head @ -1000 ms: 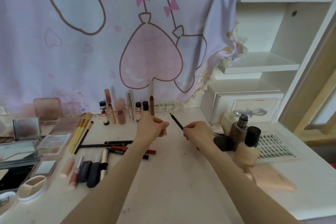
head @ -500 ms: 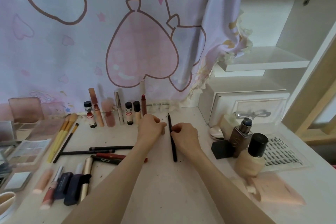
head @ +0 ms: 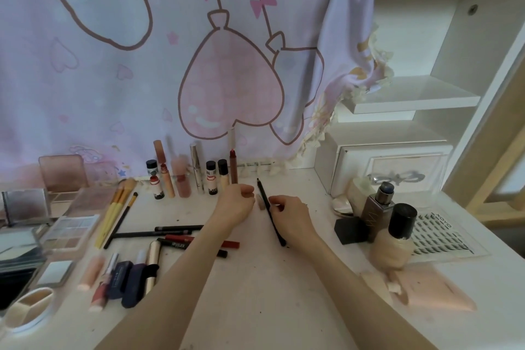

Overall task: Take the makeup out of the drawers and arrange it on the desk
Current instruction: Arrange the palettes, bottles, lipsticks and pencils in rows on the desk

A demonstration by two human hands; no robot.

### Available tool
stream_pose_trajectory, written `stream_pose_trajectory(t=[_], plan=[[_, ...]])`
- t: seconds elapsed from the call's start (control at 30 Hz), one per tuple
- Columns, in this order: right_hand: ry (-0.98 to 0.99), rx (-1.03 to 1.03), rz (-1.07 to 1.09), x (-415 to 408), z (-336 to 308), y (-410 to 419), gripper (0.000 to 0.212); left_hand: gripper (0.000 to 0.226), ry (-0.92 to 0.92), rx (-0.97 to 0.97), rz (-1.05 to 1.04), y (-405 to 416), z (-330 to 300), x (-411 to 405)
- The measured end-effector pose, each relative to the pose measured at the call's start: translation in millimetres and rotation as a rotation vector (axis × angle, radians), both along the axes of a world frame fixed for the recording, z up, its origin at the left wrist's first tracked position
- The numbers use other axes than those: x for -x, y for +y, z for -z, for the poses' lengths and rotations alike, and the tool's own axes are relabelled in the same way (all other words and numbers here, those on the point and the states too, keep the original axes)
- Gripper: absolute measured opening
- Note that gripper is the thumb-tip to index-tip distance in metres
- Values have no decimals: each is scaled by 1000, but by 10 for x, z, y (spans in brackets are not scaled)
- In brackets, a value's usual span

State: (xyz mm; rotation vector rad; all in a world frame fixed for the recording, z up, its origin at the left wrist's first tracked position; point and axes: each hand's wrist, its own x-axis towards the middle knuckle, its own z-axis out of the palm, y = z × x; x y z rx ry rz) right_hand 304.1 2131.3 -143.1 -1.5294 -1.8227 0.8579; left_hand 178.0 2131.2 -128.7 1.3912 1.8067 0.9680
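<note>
Nearest the person, the worktop [head: 255,307] lay bare between the two forearms, with a peach pad [head: 426,290] lying flat at its right.

Farther in, the right hand [head: 292,216] pinched a black pencil [head: 267,207] between thumb and fingers, its grip closed on the shaft about midway; the pencil slanted from a tip near the back row down to an end that seemed to touch the worktop. The left hand [head: 237,203] was loosely curled just beside it. Whether its grip held anything could not be told from this view. A small pale cap [head: 260,205] lay between the hands.

The risk, as I judged it, was the pencil rolling once let go, since it is round and lay on no stop. A sweep of the left forearm might also scatter the lip pencils [head: 181,236] lying just beneath it.

On the right, a foundation bottle [head: 397,239] and a darker pump bottle [head: 379,213] stood close together, tall enough to tip if nudged by the right wrist.

At the back, a row of upright lip tubes [head: 199,176] stood near the curtain [head: 142,65]; reaching past the pencil tip could fell them. The drawer box [head: 392,167] sat well to the right, shut.
</note>
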Motion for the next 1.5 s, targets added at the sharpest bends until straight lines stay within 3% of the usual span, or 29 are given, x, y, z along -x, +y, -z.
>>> stream_pose_trajectory(t=[0.2,0.4,0.6,0.87,1.07,1.13,1.23,1.27,1.33,1.43,1.5], plan=[[-91,-161,-14,-34,25,-178,32,34,279,-167,122,-434,-142,230],[-282,-431,-217,203,54,-466,25,28,456,-262,16,-896,-186,745],[-500,-313,-336,507,-15,-485,26,27,537,-267,-29,-1105,-147,995],[-530,-261,-341,516,-112,-468,22,30,634,-303,-7,-1164,-110,1055],[-94,-156,-301,270,-372,-602,8,40,843,-383,104,-1202,-231,959],[186,-50,-285,195,-476,-649,10,32,876,-398,186,-1198,-274,893],[783,209,-238,130,-591,-717,9,22,618,-371,239,-1201,-314,701],[838,226,-226,127,-598,-748,10,19,532,-372,233,-1204,-328,631],[730,161,-202,151,-553,-802,12,18,458,-382,245,-1216,-357,503],[533,-32,-124,140,-538,-847,17,25,527,-385,306,-1218,-390,452],[449,-54,-170,62,-574,-851,21,26,500,-405,273,-1220,-444,504]])
